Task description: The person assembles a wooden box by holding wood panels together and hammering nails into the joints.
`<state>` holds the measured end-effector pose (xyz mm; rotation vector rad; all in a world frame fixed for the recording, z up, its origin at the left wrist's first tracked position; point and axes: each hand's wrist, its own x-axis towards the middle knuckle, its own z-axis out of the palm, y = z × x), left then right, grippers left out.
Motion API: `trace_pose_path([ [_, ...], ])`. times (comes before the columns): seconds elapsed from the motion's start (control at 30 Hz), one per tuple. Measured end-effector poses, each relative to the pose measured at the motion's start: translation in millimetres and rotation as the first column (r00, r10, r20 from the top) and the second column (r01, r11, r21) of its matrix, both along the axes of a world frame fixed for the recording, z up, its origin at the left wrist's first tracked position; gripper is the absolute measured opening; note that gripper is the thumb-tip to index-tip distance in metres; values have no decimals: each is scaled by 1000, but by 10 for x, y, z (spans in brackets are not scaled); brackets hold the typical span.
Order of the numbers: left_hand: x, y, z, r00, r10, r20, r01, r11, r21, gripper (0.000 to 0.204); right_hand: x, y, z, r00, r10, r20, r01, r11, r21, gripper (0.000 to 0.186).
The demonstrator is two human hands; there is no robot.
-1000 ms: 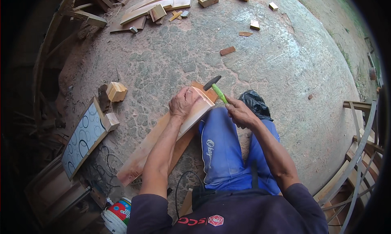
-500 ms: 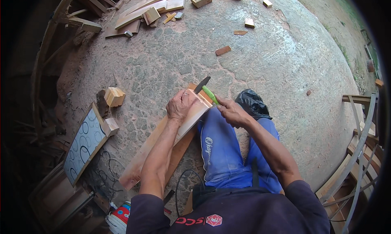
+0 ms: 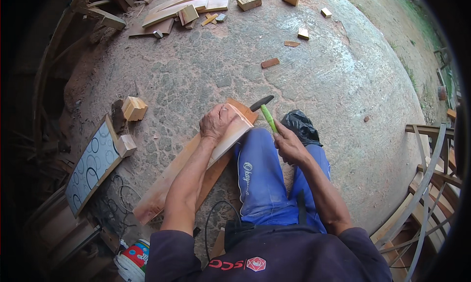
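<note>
A long pale wooden board (image 3: 163,188) slants from the lower left up to my knee. My left hand (image 3: 215,123) is wrapped over its far end, fingers bent on the top face. Under it lies a browner board (image 3: 213,182), whose far end sticks out past the pale one. In my right hand (image 3: 290,145) is a hammer (image 3: 267,117) with a green handle and a dark head. The hammer head is raised just right of the boards' far ends, apart from the pale board. Whether a nail is there cannot be made out.
Board offcuts (image 3: 171,12) and wood blocks (image 3: 248,1) lie on the concrete floor ahead. A circle-patterned panel (image 3: 93,165) leans at left near more blocks (image 3: 134,108). A black plastic bag (image 3: 300,127) is by my right knee. Bent strips and timber (image 3: 431,184) stand at right.
The hammer has swung up and to the right, away from the boards' far ends, and its head has turned. My left hand keeps its hold on the pale board. The view has shifted slightly.
</note>
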<state>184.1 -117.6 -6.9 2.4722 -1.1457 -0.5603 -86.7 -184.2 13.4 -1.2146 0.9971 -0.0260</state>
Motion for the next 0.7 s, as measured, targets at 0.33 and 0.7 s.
trace_pose_path([
  [0.33, 3, 10, -106, 999, -25, 36, 27, 999, -32, 40, -984, -260, -342, 924, 227, -309, -381, 463, -800, 22],
  [0.7, 35, 33, -136, 999, -12, 42, 13, 1000, -27, 41, 157, -973, 293, 477, 616, -627, -678, -196, -709, 10],
])
